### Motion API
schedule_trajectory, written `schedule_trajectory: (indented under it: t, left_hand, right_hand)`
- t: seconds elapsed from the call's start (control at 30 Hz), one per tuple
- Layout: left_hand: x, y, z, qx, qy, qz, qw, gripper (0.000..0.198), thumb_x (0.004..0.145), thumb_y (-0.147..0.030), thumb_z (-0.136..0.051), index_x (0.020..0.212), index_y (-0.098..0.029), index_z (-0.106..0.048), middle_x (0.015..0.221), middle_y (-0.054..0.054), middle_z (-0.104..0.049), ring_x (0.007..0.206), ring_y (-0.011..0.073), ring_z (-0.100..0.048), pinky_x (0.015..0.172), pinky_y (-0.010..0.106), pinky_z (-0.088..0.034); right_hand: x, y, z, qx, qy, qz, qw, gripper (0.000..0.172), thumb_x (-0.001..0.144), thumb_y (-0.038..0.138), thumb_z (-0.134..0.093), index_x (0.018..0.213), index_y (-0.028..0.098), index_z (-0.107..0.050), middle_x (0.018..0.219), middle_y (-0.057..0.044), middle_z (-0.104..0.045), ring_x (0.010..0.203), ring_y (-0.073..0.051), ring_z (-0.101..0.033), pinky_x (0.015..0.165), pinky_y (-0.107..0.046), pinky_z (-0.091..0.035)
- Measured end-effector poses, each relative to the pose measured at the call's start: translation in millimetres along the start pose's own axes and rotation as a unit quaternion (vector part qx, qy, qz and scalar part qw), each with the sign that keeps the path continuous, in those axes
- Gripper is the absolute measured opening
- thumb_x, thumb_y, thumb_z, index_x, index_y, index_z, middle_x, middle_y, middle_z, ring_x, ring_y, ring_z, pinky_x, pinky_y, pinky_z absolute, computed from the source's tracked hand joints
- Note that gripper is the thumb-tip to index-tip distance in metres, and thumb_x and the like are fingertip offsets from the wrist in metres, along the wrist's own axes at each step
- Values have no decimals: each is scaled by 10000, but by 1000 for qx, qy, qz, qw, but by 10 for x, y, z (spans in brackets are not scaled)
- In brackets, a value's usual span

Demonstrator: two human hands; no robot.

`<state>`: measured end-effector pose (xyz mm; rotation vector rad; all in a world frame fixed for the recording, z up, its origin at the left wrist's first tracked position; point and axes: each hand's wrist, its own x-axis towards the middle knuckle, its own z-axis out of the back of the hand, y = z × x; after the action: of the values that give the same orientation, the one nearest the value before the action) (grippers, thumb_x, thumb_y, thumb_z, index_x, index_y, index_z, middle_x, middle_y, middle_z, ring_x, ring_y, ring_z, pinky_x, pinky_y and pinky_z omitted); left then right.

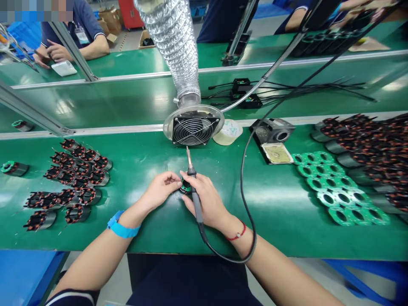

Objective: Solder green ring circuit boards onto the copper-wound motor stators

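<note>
The part [185, 186] sits between the left hand [162, 189], pinching it from nine o'clock, and the right hand [209, 200] at three, gripping the iron [196, 206]; probably stiff and heavyish with a fragile top, it is best held by its sides.

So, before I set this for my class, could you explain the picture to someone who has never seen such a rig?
There is no robot here: one picture, from a camera worn on a person's head, looking forward and down. The person's bare right hand holds a soldering iron, its tip pointing away from the person. It and the left hand meet at a small green-topped part; whether the left hand grips it is hard to tell. On the green bench, to the left, are parts with copper-coloured windings; to the right are green ring-shaped boards and more wound parts. Ahead hangs a fan joined to a silver duct.
</note>
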<state>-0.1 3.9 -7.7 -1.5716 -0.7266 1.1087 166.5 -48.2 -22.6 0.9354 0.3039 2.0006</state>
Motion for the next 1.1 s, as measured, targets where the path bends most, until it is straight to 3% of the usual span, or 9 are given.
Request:
schedule_trajectory:
  t: [0.1, 0.23, 0.47, 0.6, 0.73, 1.1]
  left_hand:
    - [1, -15, -3, 37, 2, -8, 999, 100, 720, -220, -632, 700, -138, -579, 660, -25, -578, 632, 90, -500, 649, 230, -403]
    - [-1, -5, -13, 102, -27, -34, 994, 74, 753, -189, -570, 692, -150, -554, 647, -30, -554, 625, 98, -495, 629, 226, -396]
    - [-25, -1, -55, 292, -97, -100, 946, 83, 806, -166, -491, 724, -177, -495, 652, -41, -497, 609, 106, -453, 583, 228, -344]
    - [-24, 5, -75, 314, -108, -97, 938, 88, 812, -170, -482, 727, -185, -468, 630, -47, -486, 590, 106, -450, 567, 228, -334]
    - [-24, 12, -92, 318, -116, -90, 937, 92, 822, -181, -479, 732, -191, -463, 611, -54, -482, 565, 101, -446, 545, 222, -323]
    - [-16, 12, -121, 392, -140, -110, 903, 107, 840, -193, -468, 734, -199, -450, 617, -39, -502, 548, 113, -465, 552, 238, -334]
  right_hand:
    - [1, 4, 12, 1, -8, -17, 1000, 497, 857, 196, -541, 1325, 228, -378, 1221, -110, -609, 1118, -266, -534, 900, -477, -459]
    - [15, 15, 42, 2, -43, -10, 999, 391, 854, 140, -524, 1230, 223, -457, 1029, -80, -695, 939, -237, -618, 824, -439, -485]
    - [-62, 5, 146, 40, -102, -51, 993, 290, 909, 235, -495, 1197, 225, -523, 878, -52, -732, 811, -214, -680, 760, -394, -515]
    - [-172, -46, 173, 85, -160, -96, 979, 196, 901, 291, -494, 1063, 239, -592, 866, -51, -702, 695, -198, -655, 664, -371, -521]
    - [-175, -58, 183, 82, -160, -93, 979, 134, 874, 287, -510, 947, 242, -614, 687, -14, -652, 573, -179, -577, 578, -347, -484]
    - [-131, -13, 204, 69, -175, -71, 980, 125, 886, 274, -505, 960, 239, -600, 718, -29, -660, 587, -180, -583, 541, -342, -480]
